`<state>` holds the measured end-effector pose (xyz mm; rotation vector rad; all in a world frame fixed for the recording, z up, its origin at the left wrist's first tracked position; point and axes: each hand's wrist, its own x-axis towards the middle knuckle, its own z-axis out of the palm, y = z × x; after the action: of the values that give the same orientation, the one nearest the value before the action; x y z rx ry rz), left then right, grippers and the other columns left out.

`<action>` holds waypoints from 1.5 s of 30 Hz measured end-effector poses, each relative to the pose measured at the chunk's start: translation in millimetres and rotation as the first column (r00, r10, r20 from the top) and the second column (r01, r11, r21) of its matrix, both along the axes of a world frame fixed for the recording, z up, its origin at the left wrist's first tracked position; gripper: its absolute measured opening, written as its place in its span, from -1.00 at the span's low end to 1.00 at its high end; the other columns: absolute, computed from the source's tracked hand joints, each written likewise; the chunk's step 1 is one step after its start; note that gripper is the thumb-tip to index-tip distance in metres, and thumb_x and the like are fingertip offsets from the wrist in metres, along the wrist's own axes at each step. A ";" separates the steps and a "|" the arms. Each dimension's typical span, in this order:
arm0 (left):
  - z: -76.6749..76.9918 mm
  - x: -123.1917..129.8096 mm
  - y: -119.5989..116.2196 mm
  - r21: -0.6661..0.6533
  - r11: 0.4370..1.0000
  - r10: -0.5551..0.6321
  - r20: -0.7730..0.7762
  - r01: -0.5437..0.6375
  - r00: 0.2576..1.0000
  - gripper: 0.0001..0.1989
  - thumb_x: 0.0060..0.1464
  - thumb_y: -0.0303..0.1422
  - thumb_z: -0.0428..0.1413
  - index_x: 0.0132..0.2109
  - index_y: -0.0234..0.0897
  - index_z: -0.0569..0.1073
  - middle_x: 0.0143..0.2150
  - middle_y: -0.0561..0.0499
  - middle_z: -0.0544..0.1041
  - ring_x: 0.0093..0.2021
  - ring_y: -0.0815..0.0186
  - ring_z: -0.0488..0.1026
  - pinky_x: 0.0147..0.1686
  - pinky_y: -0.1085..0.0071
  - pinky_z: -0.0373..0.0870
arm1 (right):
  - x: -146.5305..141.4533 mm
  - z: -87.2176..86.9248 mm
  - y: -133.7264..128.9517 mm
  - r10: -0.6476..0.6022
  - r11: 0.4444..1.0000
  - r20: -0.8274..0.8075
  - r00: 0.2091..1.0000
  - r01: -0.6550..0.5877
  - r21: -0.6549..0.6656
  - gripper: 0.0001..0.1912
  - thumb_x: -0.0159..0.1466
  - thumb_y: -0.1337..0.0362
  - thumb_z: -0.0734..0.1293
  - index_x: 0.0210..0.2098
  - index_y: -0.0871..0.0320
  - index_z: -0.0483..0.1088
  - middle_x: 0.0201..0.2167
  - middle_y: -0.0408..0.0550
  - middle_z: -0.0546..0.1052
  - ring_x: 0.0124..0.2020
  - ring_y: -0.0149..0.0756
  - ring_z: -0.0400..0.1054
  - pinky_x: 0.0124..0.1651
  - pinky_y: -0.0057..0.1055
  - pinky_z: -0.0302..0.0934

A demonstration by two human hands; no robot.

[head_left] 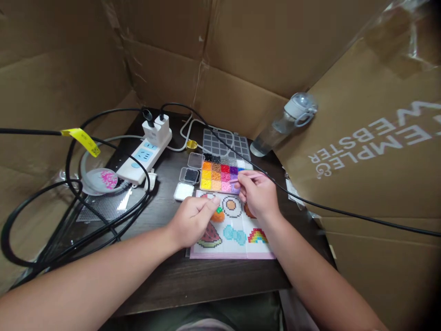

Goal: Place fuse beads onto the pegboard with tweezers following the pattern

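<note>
My right hand [257, 193] is closed around slim pink tweezers [253, 176], whose tip reaches the lower right cells of the bead box [211, 188]. Small beads sorted by colour fill the box's compartments. My left hand [193, 220] is closed over the left side of the pattern sheet [230, 248], thumb stretched along the top; whatever lies under its fingers is hidden. An orange fruit shape with a green top [218, 214] shows beside that thumb. Printed on the sheet are a fried egg [231, 206], a watermelon slice [209, 236], a blue bow [234, 235] and a rainbow [257, 236].
Left of the box stand small cases of white beads [183, 191] and black beads [190, 175]. A power strip [141, 158], looped black cable [146, 184] and a dish of pink beads [107, 179] lie further left. A water bottle [280, 124] stands behind, near cardboard walls [241, 46].
</note>
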<state>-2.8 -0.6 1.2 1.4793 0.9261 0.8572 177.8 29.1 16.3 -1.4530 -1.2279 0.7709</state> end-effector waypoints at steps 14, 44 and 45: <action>-0.1 0.1 0.2 0.030 1.000 0.007 0.018 -0.007 1.000 -0.49 0.21 -0.14 -0.12 -0.65 -0.27 0.08 -0.67 0.15 0.03 -0.63 0.46 0.01 -0.63 0.49 0.00 | -17.3 -15.3 -74.6 0.118 0.975 0.259 0.959 -0.161 0.152 -0.93 0.15 0.37 0.34 -0.36 0.20 0.47 -0.52 -0.06 0.58 -0.58 -0.32 0.49 -0.52 -0.50 0.42; 0.2 0.7 -0.3 0.035 0.999 0.009 0.058 -0.011 0.998 -0.51 0.21 -0.16 -0.11 -0.64 -0.27 0.09 -0.67 0.16 0.05 -0.62 0.47 0.03 -0.62 0.50 0.03 | -28.5 -8.3 -69.3 0.038 0.925 0.434 0.900 -0.196 0.326 -0.87 0.12 0.45 0.36 -0.33 0.17 0.49 -0.42 -0.05 0.60 -0.42 -0.30 0.50 -0.35 -0.44 0.41; -0.1 0.8 0.0 0.034 0.999 0.008 0.063 -0.010 0.998 -0.51 0.21 -0.16 -0.11 -0.64 -0.27 0.09 -0.67 0.16 0.04 -0.62 0.46 0.03 -0.62 0.50 0.03 | -30.1 -8.8 -69.5 0.041 0.917 0.447 0.894 -0.212 0.339 -0.86 0.11 0.46 0.36 -0.33 0.17 0.49 -0.42 -0.06 0.60 -0.41 -0.30 0.50 -0.34 -0.44 0.41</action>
<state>-1.9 -0.6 1.1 1.4706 0.8764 0.9251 147.7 -40.4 7.5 -1.2575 -1.7217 0.2643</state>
